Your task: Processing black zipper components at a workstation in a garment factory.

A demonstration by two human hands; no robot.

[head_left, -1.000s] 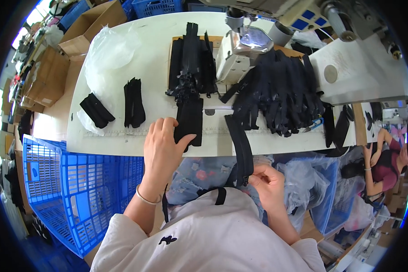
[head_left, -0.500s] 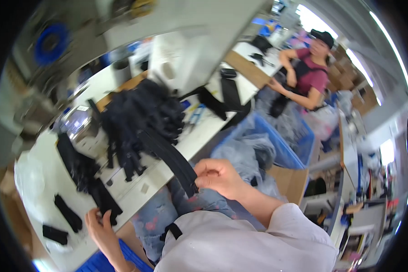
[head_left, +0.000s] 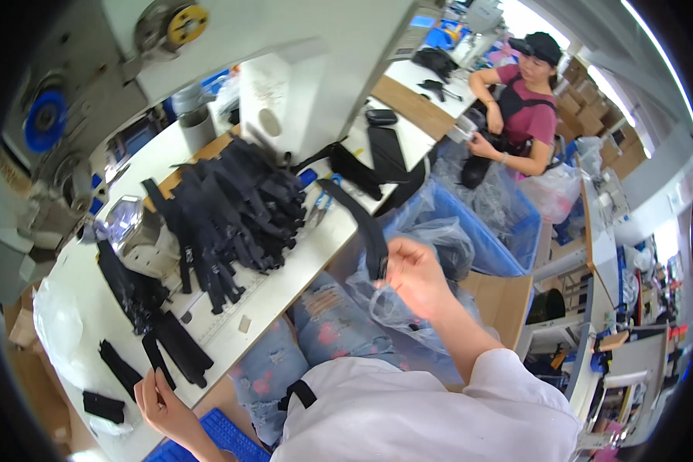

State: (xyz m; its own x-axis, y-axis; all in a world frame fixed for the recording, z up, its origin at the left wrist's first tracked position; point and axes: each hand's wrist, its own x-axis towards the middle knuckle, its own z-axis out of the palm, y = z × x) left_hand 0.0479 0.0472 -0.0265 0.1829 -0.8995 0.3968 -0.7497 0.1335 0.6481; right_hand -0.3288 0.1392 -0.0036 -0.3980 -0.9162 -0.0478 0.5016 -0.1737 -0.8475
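My right hand [head_left: 417,279] pinches the lower end of a black fabric strap [head_left: 364,222]. Its free end arcs up and left, past the table's front edge. At the near left, my left hand [head_left: 162,404] has thumb and fingers closed on a narrow black strip [head_left: 157,357] lying on the white table. Beside that strip lie a wider black piece [head_left: 183,350] and another dark strip [head_left: 118,367]. A large heap of black straps [head_left: 235,215] covers the middle of the table, below the white sewing machine [head_left: 285,96].
Right of the table stands a blue crate [head_left: 491,240] with clear plastic bags. Blue-handled snips [head_left: 321,202] lie by the heap. Beyond the crate, a person in a maroon shirt [head_left: 533,122] handles dark material. A blue basket [head_left: 227,433] is below the table's near edge.
My right hand has moved right and up with the black strap, away from the heap. My left hand has shifted slightly left and down, and the narrow strip now lies apart from the wider piece.
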